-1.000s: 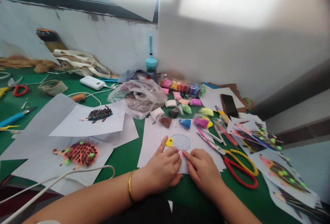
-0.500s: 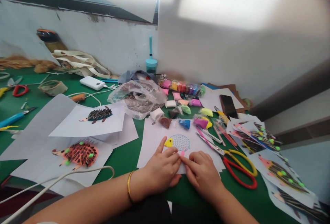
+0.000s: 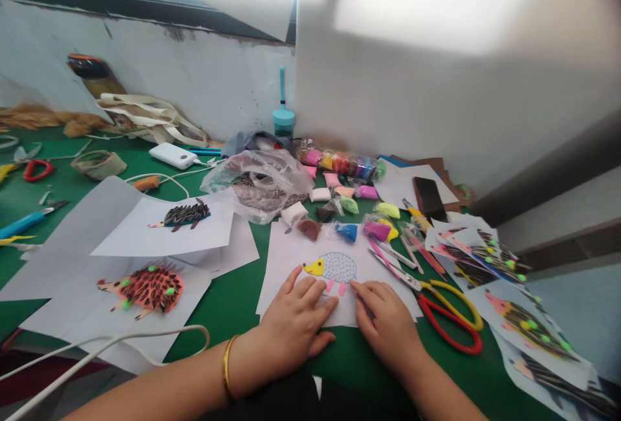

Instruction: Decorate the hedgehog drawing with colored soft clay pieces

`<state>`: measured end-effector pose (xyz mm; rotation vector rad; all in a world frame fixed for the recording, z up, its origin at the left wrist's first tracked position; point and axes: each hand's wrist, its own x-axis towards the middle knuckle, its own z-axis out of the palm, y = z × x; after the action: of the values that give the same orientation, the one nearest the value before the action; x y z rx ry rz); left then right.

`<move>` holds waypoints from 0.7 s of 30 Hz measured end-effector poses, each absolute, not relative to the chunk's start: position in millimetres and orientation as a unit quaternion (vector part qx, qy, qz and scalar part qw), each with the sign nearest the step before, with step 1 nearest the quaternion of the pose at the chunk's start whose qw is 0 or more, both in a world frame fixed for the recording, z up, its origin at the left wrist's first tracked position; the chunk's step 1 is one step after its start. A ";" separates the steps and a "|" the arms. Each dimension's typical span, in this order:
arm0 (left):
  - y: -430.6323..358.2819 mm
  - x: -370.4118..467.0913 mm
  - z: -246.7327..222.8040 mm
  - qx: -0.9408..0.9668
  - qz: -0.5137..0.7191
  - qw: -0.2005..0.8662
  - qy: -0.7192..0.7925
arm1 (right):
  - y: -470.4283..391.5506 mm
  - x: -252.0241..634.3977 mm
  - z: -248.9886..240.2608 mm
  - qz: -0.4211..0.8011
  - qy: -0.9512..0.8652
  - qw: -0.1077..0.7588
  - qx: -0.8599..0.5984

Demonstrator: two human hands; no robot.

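Observation:
A hedgehog drawing [image 3: 339,267] in blue line lies on the white paper [image 3: 286,253] in front of me. Its face is yellow clay [image 3: 316,268] with a dark eye and nose, and two pink clay feet [image 3: 342,288] sit under the body. My left hand [image 3: 298,317] rests open on the paper's lower left, fingers apart, below the face. To the right of the feet, the index fingertip of my right hand [image 3: 388,321] touches the paper near the drawing. That hand's index finger is stretched out, its thumb apart, and nothing shows in it.
Scissors with red and yellow handles [image 3: 451,314] lie right of the paper. Clay packets [image 3: 347,232] line its far edge, near a plastic bag [image 3: 262,182]. Finished hedgehog pictures lie left [image 3: 145,288] and right [image 3: 533,324]. A white cable [image 3: 121,337] crosses the left front.
My left hand has shifted down and left, and my right hand slightly right. Both pink feet and the whole yellow face now show, where my fingers covered parts of them.

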<state>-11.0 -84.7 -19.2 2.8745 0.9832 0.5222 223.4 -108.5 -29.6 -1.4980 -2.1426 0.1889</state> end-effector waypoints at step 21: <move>-79.9 -3.4 -19.5 0.937 0.166 0.017 0.307 | -108.9 219.4 -28.8 0.043 -0.807 0.237 -0.539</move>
<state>-3.4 -79.9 -19.5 2.9122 0.9528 0.5166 219.4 -108.9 -28.8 -1.4777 -2.2128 0.1171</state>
